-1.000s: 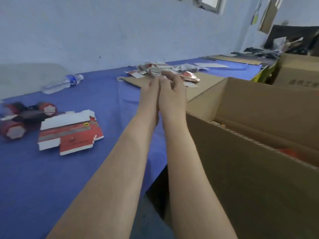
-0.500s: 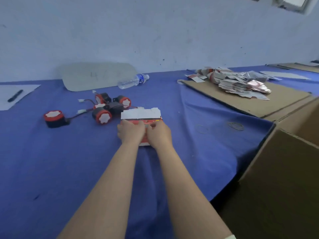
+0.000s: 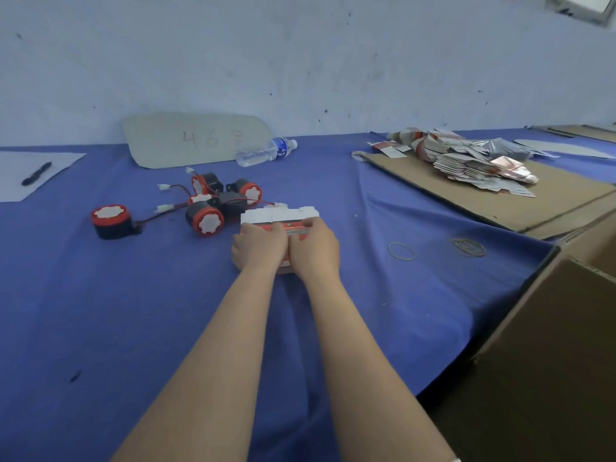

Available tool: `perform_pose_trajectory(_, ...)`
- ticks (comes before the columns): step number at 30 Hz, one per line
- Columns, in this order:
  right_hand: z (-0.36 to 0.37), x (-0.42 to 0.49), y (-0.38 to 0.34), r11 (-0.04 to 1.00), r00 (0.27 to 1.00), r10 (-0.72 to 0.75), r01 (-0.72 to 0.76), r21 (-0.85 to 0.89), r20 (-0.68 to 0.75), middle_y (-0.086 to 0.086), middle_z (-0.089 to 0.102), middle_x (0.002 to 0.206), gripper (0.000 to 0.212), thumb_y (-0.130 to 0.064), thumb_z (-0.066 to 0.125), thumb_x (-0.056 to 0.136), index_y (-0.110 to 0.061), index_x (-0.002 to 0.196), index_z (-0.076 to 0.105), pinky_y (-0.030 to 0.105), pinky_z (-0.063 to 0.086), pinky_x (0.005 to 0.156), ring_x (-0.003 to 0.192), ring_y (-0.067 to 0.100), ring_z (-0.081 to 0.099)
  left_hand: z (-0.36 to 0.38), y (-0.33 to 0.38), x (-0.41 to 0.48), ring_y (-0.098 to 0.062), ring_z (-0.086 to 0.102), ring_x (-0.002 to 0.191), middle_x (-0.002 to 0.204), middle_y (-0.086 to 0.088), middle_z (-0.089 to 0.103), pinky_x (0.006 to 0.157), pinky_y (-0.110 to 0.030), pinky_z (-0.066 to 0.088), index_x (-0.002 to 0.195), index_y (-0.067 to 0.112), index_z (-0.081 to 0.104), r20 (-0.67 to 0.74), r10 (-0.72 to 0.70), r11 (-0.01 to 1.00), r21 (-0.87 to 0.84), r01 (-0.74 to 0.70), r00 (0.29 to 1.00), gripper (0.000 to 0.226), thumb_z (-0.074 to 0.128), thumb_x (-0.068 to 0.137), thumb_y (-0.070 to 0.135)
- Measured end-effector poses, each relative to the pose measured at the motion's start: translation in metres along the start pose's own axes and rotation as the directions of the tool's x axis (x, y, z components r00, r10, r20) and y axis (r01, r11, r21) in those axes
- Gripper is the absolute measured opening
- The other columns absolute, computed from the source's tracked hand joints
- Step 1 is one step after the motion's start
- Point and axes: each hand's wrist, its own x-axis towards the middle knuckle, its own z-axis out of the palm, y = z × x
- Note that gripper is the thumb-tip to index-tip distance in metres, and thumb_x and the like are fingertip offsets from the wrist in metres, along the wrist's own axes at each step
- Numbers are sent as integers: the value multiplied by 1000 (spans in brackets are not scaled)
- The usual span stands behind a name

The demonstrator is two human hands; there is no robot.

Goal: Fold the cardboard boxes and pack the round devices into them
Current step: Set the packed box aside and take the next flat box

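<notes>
A flat red and white cardboard box [image 3: 280,217] lies on the blue table cloth [image 3: 133,311], its white flaps pointing away from me. My left hand [image 3: 258,250] and my right hand [image 3: 315,250] sit side by side on its near half, fingers bent over the red panel and gripping it; the thumbs are hidden. Just behind and left of the box lies a cluster of round black devices [image 3: 218,201] with red and white faces and red wires. One more round device [image 3: 110,221] stands apart further left.
A water bottle [image 3: 266,151] and a grey board [image 3: 196,140] lie by the wall. Paper with a pen [image 3: 35,175] is far left. A pile of flat boxes [image 3: 480,165] rests on a cardboard sheet [image 3: 550,195]. Rubber bands [image 3: 401,251] lie right; a large carton [image 3: 550,361] stands beyond the table edge.
A second ago both hands were raised together near the large carton. My view swung left and the hands came down onto the flat box; in the last half second they barely moved.
</notes>
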Motion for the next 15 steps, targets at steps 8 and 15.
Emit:
perform_pose_trajectory(8, -9, 8, -4, 996, 986, -81, 77, -34, -144, 11, 22, 153, 67, 0, 44, 89, -16, 149, 20, 34, 31, 101, 132, 30, 31, -7, 13, -3, -35, 44, 126, 145, -18, 33, 101, -41, 41, 146, 5, 25, -72, 74, 960, -265, -91, 995, 57, 42, 95, 24)
perform_pose_trajectory(15, 12, 17, -30, 975, 961, -203, 216, 46, -189, 6, 51, 132, 59, -4, 45, 85, -15, 143, 36, 41, 36, 103, 122, 28, 44, -45, 19, 9, -31, 46, 122, 134, -15, 45, 102, -30, 35, 135, 3, 36, -328, 196, 880, -356, -313, 924, 44, 45, 96, 22)
